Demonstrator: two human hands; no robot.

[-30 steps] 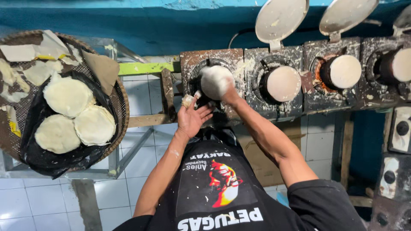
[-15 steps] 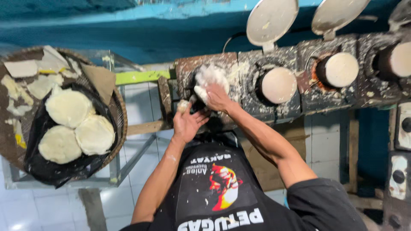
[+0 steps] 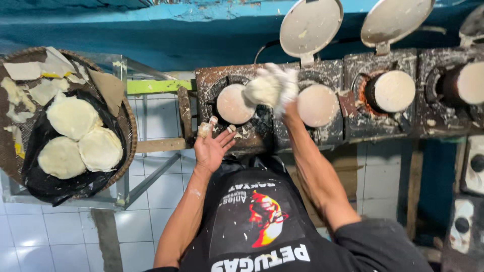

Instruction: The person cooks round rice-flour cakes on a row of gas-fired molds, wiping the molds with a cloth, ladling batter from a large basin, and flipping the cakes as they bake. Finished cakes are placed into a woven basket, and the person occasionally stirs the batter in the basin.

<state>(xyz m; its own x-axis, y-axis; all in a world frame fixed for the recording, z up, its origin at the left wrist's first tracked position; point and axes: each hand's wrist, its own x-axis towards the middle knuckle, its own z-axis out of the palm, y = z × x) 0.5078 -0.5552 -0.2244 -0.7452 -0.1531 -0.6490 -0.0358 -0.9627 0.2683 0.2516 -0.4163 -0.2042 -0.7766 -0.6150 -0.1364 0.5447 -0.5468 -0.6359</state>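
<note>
My right hand (image 3: 282,95) is shut on a soft white lump of dough (image 3: 264,89). It is blurred and hangs above the gap between the first round mould (image 3: 233,104) and the second mould (image 3: 316,105) of a blackened row of burners (image 3: 252,133). Both moulds show a flat white disc. My left hand (image 3: 212,147) is palm up with its fingers apart. It holds nothing and has dough on its fingertips, just in front of the first mould.
Two more filled moulds (image 3: 392,90) (image 3: 466,83) stand to the right, with round lids (image 3: 310,25) (image 3: 396,19) tipped up behind. A woven basket (image 3: 128,121) on a metal rack at the left holds three white flat cakes (image 3: 73,117) on black plastic. White floor tiles lie below.
My right hand has swung with the dough from over the first mould to the right, uncovering a white disc there. My left hand has stayed near the burner's front edge.
</note>
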